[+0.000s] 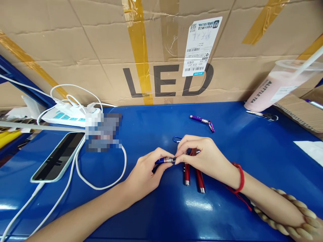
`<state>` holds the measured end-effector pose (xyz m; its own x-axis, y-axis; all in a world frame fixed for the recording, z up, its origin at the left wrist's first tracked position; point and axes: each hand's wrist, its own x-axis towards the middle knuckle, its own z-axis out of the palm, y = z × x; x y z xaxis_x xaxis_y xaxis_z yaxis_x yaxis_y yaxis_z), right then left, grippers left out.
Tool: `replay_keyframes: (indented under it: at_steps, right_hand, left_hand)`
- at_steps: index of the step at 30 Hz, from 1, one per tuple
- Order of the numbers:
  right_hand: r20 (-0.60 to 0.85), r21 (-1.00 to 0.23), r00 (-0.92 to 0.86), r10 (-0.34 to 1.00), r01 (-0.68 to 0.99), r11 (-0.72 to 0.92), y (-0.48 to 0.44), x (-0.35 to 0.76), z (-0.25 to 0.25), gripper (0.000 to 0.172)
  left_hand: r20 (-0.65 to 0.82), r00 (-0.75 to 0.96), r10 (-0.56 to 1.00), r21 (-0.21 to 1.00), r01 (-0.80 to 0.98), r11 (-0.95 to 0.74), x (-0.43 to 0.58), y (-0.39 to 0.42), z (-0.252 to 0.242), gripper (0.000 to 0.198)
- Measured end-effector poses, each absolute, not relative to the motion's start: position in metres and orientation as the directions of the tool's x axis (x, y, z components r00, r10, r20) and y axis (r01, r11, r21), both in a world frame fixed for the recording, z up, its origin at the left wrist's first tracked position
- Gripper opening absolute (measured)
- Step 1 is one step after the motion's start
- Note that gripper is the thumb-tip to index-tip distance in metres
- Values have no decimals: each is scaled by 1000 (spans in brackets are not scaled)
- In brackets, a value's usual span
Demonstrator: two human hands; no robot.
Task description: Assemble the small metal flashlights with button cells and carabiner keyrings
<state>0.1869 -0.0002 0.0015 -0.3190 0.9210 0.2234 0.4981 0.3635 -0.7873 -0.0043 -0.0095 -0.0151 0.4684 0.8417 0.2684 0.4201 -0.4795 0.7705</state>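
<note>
My left hand (146, 169) is closed, thumb and fingers pinching a small blue keychain flashlight (165, 160) with a silver printed band. At the flashlight's right end, my right hand (199, 153) has its fingertips pinched together; what lies between them is too small to make out. A blue carabiner clip (177, 138) shows partly behind my right fingers. Beneath that hand lie two red flashlights, a shorter red flashlight (186, 175) and a longer red flashlight (200, 181), their upper parts partly covered. Farther back rests a purple keychain flashlight (199, 119) with its own clip.
A large cardboard box (101, 67) stands along the back of the blue table (156, 218). To the left are a white power strip (65, 116), a phone (59, 158) and loose white cables. A drink cup (275, 87) and keys (263, 115) are at the right.
</note>
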Motion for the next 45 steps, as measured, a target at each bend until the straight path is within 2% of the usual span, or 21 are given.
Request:
replay_keyframes:
  at_steps: [7, 20, 31, 38, 45]
  right_hand:
    - [241, -796, -307, 921, 480, 369, -1, 188, 6, 17]
    - [199, -812, -335, 921, 470, 347, 4, 191, 6, 22]
    - [208, -916, -335, 919, 263, 304, 5, 186, -3, 19]
    - [224, -964, -413, 883, 41, 263, 9, 188, -10, 14]
    - [226, -958, -426, 876, 67, 279, 9, 189, -11, 12]
  left_hand:
    - [227, 484, 845, 818, 376, -434, -3, -14, -10, 13]
    - [156, 547, 822, 810, 405, -423, -3, -12, -8, 16]
    - [175, 541, 822, 896, 258, -361, -2, -15, -9, 13]
    - [172, 583, 794, 917, 201, -346, -1, -17, -7, 10]
    - [144, 584, 799, 939, 173, -296, -2, -16, -10, 9]
